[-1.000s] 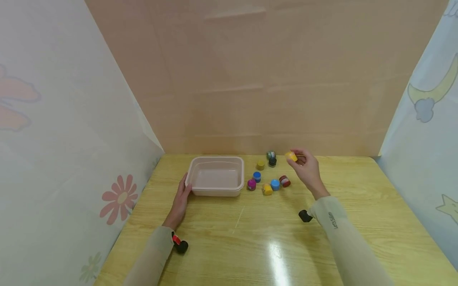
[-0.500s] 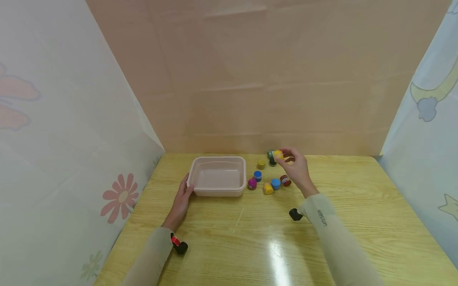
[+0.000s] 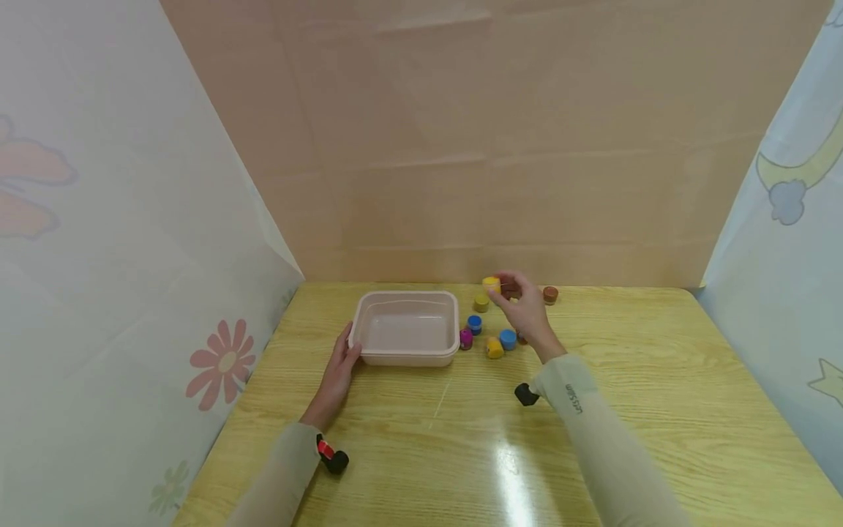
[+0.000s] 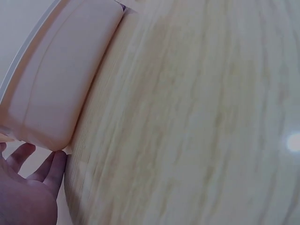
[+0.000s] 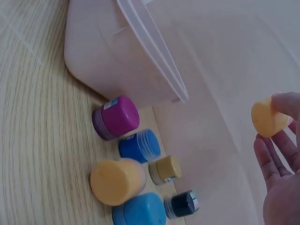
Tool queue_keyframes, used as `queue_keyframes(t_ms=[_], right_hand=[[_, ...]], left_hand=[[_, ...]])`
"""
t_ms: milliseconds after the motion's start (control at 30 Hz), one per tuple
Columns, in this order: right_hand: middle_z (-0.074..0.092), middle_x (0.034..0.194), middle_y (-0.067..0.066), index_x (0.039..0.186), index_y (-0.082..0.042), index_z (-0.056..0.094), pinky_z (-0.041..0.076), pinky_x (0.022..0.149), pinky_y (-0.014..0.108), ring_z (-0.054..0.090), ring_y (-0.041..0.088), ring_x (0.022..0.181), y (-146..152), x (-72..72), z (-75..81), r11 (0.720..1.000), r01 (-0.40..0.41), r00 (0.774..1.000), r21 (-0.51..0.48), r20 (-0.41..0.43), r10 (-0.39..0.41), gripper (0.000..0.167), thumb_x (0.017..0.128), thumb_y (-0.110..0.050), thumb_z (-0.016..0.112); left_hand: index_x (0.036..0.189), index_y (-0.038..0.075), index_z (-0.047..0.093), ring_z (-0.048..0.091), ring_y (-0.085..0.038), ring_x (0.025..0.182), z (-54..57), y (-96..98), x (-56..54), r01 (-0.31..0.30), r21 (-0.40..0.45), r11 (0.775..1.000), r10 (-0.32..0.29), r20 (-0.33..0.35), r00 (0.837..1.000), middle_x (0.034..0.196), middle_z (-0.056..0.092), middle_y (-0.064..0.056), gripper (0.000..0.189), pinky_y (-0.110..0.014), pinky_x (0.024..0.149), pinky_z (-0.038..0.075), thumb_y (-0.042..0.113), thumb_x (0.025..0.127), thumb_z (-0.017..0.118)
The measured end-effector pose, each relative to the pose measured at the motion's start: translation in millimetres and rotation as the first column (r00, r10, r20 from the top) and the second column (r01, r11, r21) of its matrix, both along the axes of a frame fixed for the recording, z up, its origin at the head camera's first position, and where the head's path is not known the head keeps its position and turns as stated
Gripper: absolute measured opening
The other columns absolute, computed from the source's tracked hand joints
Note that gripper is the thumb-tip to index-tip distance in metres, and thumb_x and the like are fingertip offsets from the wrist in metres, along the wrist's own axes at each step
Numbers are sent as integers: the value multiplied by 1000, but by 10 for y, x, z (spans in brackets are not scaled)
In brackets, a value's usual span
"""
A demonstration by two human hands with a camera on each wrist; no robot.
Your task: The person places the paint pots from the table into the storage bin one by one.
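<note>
My right hand (image 3: 527, 307) pinches a small yellow paint jar (image 3: 491, 285) between thumb and fingers, above the back of the table; it also shows in the right wrist view as a yellow jar (image 5: 268, 118). My left hand (image 3: 337, 377) lies against the left end of a pale pink plastic box (image 3: 405, 360), fingers fairly straight. In the left wrist view, its fingertips (image 4: 58, 161) touch the box's lower corner. Right of the box stand a magenta jar (image 3: 466, 339), a blue jar (image 3: 474, 325), an ochre jar (image 3: 481, 303), an orange-yellow jar (image 3: 494, 348) and a light blue jar (image 3: 508, 339).
A reddish-brown jar (image 3: 549, 295) stands at the back right. A dark jar (image 5: 182, 204) shows in the right wrist view; my right hand covers it in the head view. Brown paper (image 3: 421, 183) rises behind the wooden table (image 3: 421, 454), with patterned sheets on both sides.
My right hand has carried the yellow jar leftward, uncovering the reddish-brown jar and covering the green and dark ones. The box and my left hand have shifted slightly right, closer to the magenta jar.
</note>
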State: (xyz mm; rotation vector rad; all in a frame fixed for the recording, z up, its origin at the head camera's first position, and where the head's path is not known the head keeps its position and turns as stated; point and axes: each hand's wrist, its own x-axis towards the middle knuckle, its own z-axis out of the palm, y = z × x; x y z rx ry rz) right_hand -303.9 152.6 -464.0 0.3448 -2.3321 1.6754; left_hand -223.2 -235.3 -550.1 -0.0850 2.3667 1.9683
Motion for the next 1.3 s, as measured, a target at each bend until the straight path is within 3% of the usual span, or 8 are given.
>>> queue_keyframes(t_ms=[267, 500, 1033, 1300], right_hand=[[63, 132, 20, 140, -1, 59, 49, 104, 44, 61, 35, 118, -204, -19, 19, 998, -54, 997, -35, 58, 56, 48, 98, -20, 73], [62, 133, 21, 139, 2, 58, 52, 105, 42, 63, 36, 119, -334, -27, 31, 997, -65, 996, -30, 65, 67, 46, 98, -14, 73], [63, 133, 19, 139, -1, 59, 52, 104, 49, 63, 35, 119, -579, -17, 27, 993, -106, 990, -46, 84, 110, 45, 98, -14, 73], [62, 131, 23, 138, 2, 58, 54, 103, 43, 63, 37, 118, -786, -1, 58, 988, -128, 985, -81, 108, 137, 45, 97, -8, 72]], left_hand=[[165, 40, 15, 18, -25, 160, 15, 38, 44, 5, 22, 1000, -5, 10, 1000, 173, 16, 6, 71, -57, 127, 14, 61, 105, 46], [165, 41, 18, 26, -28, 157, 12, 109, 80, 1, 25, 1000, -1, 5, 1000, 172, 21, 0, 69, -57, 126, 19, 60, 105, 47], [163, 41, 22, 30, -26, 155, -8, 230, 137, 0, 69, 998, 2, -30, 1000, 171, 22, 4, 65, -53, 124, 27, 56, 106, 49], [162, 40, 25, 33, -28, 154, -13, 288, 154, -1, 103, 995, 8, -64, 998, 171, 23, 4, 59, -53, 121, 32, 49, 108, 49]])
